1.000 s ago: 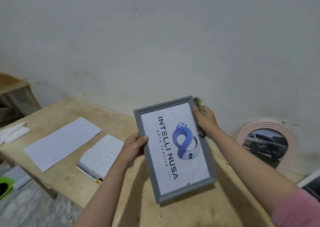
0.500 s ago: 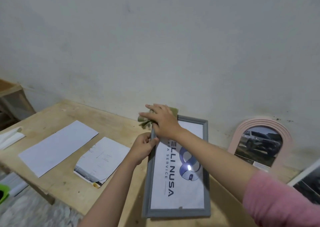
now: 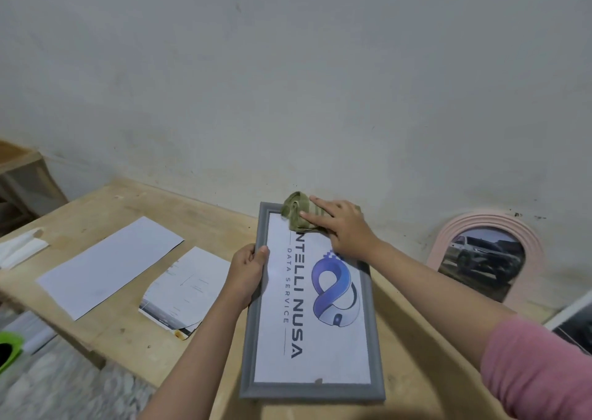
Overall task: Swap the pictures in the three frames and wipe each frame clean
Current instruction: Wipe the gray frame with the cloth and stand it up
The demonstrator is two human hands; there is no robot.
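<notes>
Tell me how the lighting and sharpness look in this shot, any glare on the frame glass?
Head view: dim, even light; no glare spot on the grey frame; soft shadow beside it on the wooden table; wide-angle bending at the edges; right hand and green cloth slightly soft.

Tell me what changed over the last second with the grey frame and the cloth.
The grey frame tipped from raised and angled to lying nearly flat. The right hand left the frame's far edge and now presses the green cloth on the glass at the top end, having swept from the left corner toward the right. The left hand kept gripping the left edge. The loose papers and pink arched frame stayed put.
</notes>
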